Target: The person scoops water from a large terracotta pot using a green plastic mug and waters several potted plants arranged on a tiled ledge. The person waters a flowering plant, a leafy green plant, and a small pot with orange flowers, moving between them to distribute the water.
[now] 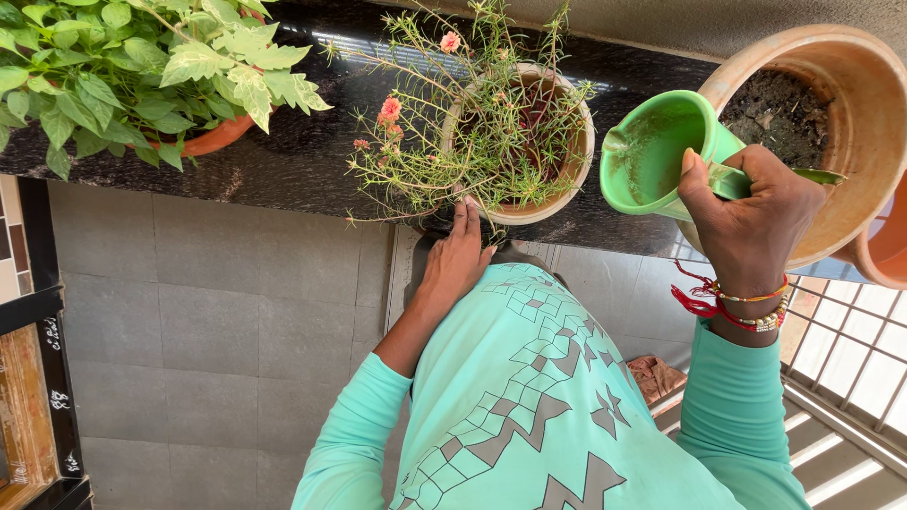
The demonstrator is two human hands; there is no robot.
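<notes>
green plastic mug [657,151]: at 2 o'clock, tilted, interior damp. right hand [756,222] closed round its handle; likely light, rigid, slippery when wet. left hand [458,255] flat, open, fingers touching flowering pot [557,179] at 12 o'clock, holding nothing.

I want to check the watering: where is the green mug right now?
The green mug is in the right hand, right of centre in the head view, between the flowering pot and the big clay pot.

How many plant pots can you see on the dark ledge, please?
4: a terracotta pot under the leafy plant at left, a pale pot with the flowering plant, a large soil-filled pot at right, and a cropped pot at the right edge.
</notes>
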